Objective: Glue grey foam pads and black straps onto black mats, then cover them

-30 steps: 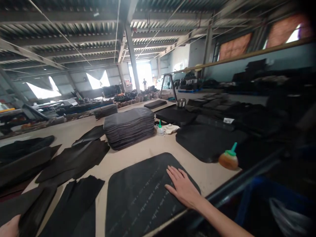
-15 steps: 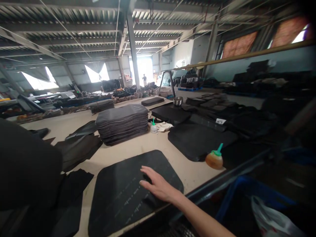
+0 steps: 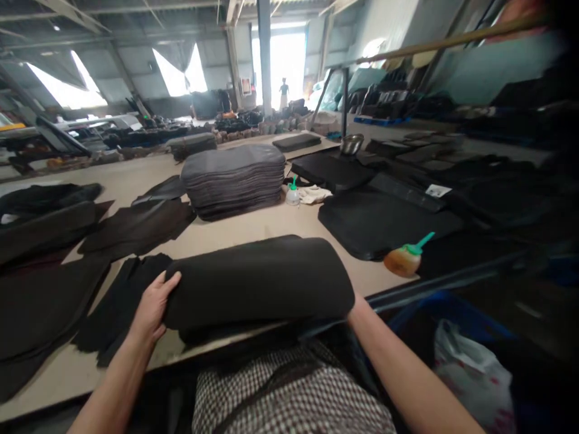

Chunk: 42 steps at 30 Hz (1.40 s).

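Note:
A black rounded-corner sheet [image 3: 257, 280] is held between my two hands at the near edge of the table, bowed toward me. My left hand [image 3: 154, 304] grips its left end, thumb on the near face and the other fingers partly hidden. At the right end, my right hand [image 3: 356, 306] is mostly hidden behind the sheet, with only the wrist side showing. Another dark sheet [image 3: 187, 336] peeks out along the table under the held one. Ragged black pieces [image 3: 122, 301] lie just left of my left hand.
A tall stack of grey-black sheets [image 3: 233, 181] stands behind. To its right are a white squeeze bottle [image 3: 292, 194] and a pale cloth [image 3: 315, 194]. An amber glue bottle [image 3: 402, 260] sits near the right edge, by more black sheets [image 3: 384, 223]. A blue crate [image 3: 434, 301] stands below.
The large dark sheet at the left has come across in front of me, covering the printed sheet. My right hand has left the printed sheet's surface for the right end; my left hand has come into view.

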Available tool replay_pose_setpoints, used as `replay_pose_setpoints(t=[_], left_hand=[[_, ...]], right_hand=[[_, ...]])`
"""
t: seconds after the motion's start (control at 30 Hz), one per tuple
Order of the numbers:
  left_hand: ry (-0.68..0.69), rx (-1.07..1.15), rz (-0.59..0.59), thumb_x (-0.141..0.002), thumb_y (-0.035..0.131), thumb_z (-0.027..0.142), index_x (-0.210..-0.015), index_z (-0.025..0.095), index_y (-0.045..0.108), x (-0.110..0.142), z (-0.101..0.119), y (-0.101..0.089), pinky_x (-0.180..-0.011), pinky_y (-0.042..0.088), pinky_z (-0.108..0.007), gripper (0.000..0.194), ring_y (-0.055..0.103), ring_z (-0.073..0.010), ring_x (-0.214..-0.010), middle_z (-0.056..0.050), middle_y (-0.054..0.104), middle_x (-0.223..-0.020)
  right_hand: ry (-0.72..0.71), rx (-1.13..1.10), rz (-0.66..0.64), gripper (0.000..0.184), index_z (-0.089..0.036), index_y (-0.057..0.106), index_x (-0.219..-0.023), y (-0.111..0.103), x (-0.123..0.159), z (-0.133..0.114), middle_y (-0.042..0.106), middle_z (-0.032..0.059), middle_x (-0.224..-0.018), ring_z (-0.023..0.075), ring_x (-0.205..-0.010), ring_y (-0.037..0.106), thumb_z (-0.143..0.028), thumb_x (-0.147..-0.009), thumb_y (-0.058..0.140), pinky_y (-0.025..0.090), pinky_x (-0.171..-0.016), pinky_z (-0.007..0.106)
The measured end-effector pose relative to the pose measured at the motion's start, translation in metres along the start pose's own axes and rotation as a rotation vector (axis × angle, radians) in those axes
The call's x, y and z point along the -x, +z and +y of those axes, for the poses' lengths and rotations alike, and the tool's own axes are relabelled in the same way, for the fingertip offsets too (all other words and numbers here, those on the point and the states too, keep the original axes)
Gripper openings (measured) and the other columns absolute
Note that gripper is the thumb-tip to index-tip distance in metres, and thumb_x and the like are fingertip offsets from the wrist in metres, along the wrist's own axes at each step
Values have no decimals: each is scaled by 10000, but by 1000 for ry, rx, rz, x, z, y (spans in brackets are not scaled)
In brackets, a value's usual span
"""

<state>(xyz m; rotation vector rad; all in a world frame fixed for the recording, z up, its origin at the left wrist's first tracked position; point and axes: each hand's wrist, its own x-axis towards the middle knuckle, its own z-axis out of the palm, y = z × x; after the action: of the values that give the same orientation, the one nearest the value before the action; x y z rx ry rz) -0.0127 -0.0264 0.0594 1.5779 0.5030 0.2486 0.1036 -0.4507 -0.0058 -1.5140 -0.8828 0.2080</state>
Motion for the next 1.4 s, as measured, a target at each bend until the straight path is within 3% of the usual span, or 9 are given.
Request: replay_pose_setpoints(t=[0.07, 0.17, 0.23, 0.33, 0.5, 0.7, 0.83, 1.03, 1.4], left_hand=[[-118, 25, -53, -797, 759, 493, -1344, 191, 633, 2, -36, 9, -832, 644, -406, 637, 763, -257, -930, -98, 783, -1115], [-174, -92, -47, -772, 773, 560, -1247, 148, 675, 1, -69, 6, -834, 622, -390, 636, 755, -256, -920, -123, 784, -1090], [-138, -247, -31, -755, 769, 625, -1176, 129, 695, 1, -74, -2, -801, 603, -362, 655, 742, -258, -918, -130, 784, -1055], [-40, -477, -33, -774, 726, 678, -1093, 143, 706, 2, -67, -14, -745, 560, -313, 624, 714, -241, -868, -91, 776, -966], [136, -641, 84, -850, 636, 675, -1088, 189, 677, 1, -59, -17, -756, 503, -270, 542, 688, -208, -863, -40, 754, -961], [58, -1055, 75, -911, 527, 648, -1097, 221, 652, -12, -63, -10, -737, 480, -313, 482, 701, -269, -861, -69, 726, -885], [-21, -1278, 86, -917, 488, 698, -1217, 236, 613, -14, -62, -7, -819, 520, -391, 565, 706, -338, -995, -124, 737, -1035], [142, -1294, 115, -928, 555, 623, -1430, 227, 501, -6, -64, -6, -924, 554, -415, 643, 654, -304, -1155, -148, 622, -1326], [204, -1252, 122, -952, 556, 528, -1331, 224, 590, -3, -77, -9, -933, 558, -400, 487, 642, -265, -1099, -115, 611, -1273]], right_hand=[[200, -49, 179, 574, -124, 730, -1095, -13, 16, 6, 746, 121, -1053, 251, -1088, 706, -627, -1093, 453, 588, -986, 465], [385, -113, 318, 789, -152, 742, -1150, -21, 29, 3, 757, 180, -1001, 354, -1053, 724, -785, -1042, 283, 615, -893, 569], [505, -149, 383, 754, -126, 703, -1253, -23, 31, -5, 752, 186, -1065, 379, -1042, 725, -793, -983, 475, 612, -911, 565], [619, -174, 463, 771, -178, 585, -1421, -25, 23, -20, 719, 143, -1233, 350, -1067, 719, -539, -801, 868, 602, -964, 507], [376, 0, 394, 839, -229, 499, -1518, -33, -7, -21, 550, 84, -1504, 295, -1334, 562, -381, -785, 877, 488, -1127, 411], [454, 694, 396, 786, -149, 523, -1502, -36, -31, 24, 718, 90, -1026, 320, -953, 690, -448, -825, 788, 549, -951, 520], [474, 986, 358, 700, -253, 536, -1491, -32, -27, 42, 697, 104, -1112, 368, -993, 671, -376, -846, 778, 557, -907, 527], [301, 1029, 359, 647, -161, 528, -1453, -33, -15, 61, 603, 180, -1280, 385, -1182, 573, -418, -886, 708, 501, -1039, 557], [250, 934, 396, 541, -155, 609, -1333, -35, -10, 76, 660, 151, -1172, 346, -1038, 613, -428, -874, 700, 509, -985, 546]])
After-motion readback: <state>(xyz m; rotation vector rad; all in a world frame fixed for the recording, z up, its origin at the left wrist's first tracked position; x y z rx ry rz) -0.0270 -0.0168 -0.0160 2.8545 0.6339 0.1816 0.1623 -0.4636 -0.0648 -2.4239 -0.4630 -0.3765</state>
